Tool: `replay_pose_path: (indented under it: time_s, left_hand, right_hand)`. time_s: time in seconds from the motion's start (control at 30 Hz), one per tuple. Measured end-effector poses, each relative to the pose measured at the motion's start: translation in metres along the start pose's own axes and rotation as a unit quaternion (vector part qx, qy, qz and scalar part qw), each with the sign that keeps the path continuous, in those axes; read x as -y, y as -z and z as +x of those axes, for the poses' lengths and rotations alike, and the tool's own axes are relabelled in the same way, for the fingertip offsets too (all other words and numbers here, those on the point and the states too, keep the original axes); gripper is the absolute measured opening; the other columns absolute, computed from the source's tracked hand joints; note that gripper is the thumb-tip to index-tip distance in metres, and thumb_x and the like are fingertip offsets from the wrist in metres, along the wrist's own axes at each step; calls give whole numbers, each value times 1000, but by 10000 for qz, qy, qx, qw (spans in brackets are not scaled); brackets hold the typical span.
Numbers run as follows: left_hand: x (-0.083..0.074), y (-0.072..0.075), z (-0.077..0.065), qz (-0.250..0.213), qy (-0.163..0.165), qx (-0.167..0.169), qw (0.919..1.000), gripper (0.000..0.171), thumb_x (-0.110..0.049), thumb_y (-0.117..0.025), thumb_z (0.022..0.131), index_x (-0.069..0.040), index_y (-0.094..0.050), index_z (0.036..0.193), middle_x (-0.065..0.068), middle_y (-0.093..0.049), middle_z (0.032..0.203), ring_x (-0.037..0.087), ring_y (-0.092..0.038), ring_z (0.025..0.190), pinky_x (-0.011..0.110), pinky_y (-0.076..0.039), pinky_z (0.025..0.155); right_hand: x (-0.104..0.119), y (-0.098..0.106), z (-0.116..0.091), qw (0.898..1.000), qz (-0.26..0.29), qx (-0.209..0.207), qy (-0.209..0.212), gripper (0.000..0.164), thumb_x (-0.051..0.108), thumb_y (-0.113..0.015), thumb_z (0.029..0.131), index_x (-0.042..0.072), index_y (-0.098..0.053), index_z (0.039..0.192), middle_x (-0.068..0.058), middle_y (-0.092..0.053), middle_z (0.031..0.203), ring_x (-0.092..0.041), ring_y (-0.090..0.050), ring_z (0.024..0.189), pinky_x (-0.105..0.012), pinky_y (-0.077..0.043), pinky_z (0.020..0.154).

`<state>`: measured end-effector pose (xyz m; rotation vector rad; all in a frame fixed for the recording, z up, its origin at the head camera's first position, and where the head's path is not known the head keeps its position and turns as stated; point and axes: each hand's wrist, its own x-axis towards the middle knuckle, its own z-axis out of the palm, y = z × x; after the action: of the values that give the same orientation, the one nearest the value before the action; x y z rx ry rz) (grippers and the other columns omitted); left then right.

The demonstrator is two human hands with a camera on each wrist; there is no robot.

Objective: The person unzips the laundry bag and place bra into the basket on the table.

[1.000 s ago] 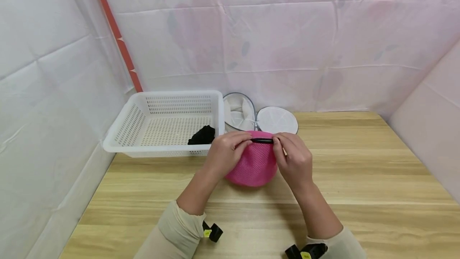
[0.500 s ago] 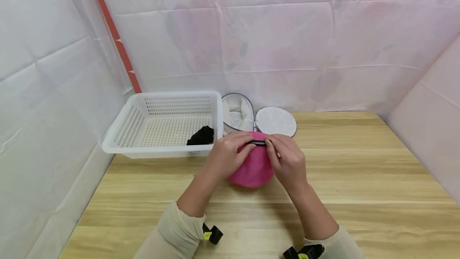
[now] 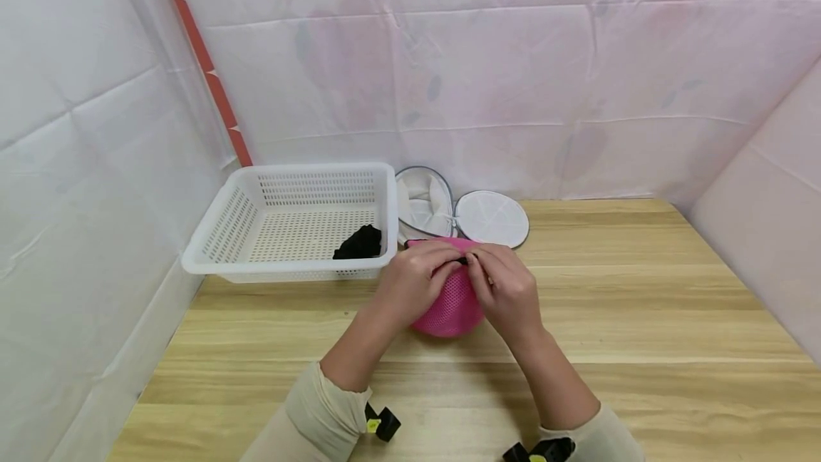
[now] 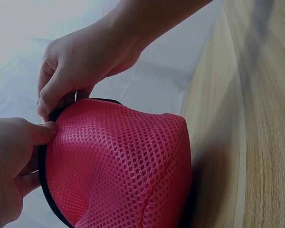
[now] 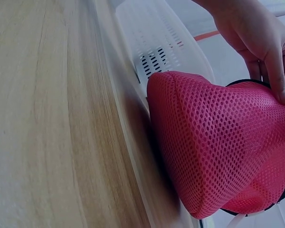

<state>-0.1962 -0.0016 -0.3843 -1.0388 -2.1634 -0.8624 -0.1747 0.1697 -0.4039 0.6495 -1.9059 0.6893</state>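
Note:
A pink mesh laundry bag (image 3: 451,305) with a black zippered edge (image 4: 42,183) stands at the middle of the table, between both hands. My left hand (image 3: 413,278) pinches the black edge between thumb and fingers from the left. From the right, my right hand (image 3: 509,292) pinches the same edge, its fingertips close beside the left ones. The fingers cover most of the zipper between them. In the right wrist view the bag's mesh side (image 5: 218,133) bulges above the wood, and only the left hand (image 5: 259,40) shows.
A white perforated basket (image 3: 224,244) stands behind to the left, with a crumpled black cloth (image 3: 360,242) in its near right corner. Behind the bag lies a white mesh laundry bag (image 3: 428,209) with its round lid (image 3: 492,218) folded out. White sheeting (image 3: 487,91) hangs beyond the table (image 3: 641,348).
My right hand has slid left along the black edge toward my left hand, narrowing the gap between them. The left hand has shifted slightly right and keeps its pinch on the bag.

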Motion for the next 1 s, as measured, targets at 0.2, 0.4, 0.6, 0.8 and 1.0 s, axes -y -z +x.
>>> replay_pose_path:
  time_s: [0.2, 0.4, 0.6, 0.8, 1.0]
  left_hand:
    - [2, 0, 0, -69, 66, -43, 9999, 13, -11, -75, 87, -8, -78, 99, 2, -76, 99, 14, -71, 99, 24, -55, 93]
    - [5, 3, 1, -241, 182, -57, 9995, 12, -10, -75, 86, -7, -78, 97, 3, -76, 99, 14, -71, 97, 25, -56, 91]
    - [7, 5, 1, -338, 410, -73, 9986, 12, -10, -75, 86, -7, -78, 97, 4, -76, 99, 15, -71, 96, 25, -57, 89]
    - [8, 6, 2, -447, 452, -122, 9979, 13, -9, -75, 85, -5, -78, 97, 5, -76, 98, 16, -72, 96, 26, -57, 89]
    - [9, 7, 2, -561, 460, -239, 9971, 13, -9, -76, 84, -6, -78, 97, 5, -76, 98, 16, -72, 96, 24, -56, 90]
  right_hand:
    - [-3, 1, 0, 10000, -47, -9, -34, 22, 10, -58, 95, -6, -73, 93, -14, -72, 90, -27, -67, 84, -36, -57, 80]
    - [-8, 4, -2, 9998, -131, -75, -144, 22, 11, -59, 95, -7, -72, 93, -15, -71, 89, -27, -67, 83, -37, -57, 77]
    - [-12, 6, -2, 9992, -217, -192, -271, 16, 6, -61, 92, -6, -71, 90, -15, -70, 86, -27, -67, 81, -35, -55, 76]
    - [-13, 6, 0, 9991, -195, -304, -217, 15, 5, -61, 91, -5, -72, 89, -15, -71, 86, -28, -66, 81, -35, -54, 76]
    - [-12, 7, 3, 9986, -143, -505, -77, 21, 10, -58, 95, -5, -72, 90, -15, -71, 87, -29, -66, 81, -34, -54, 78]
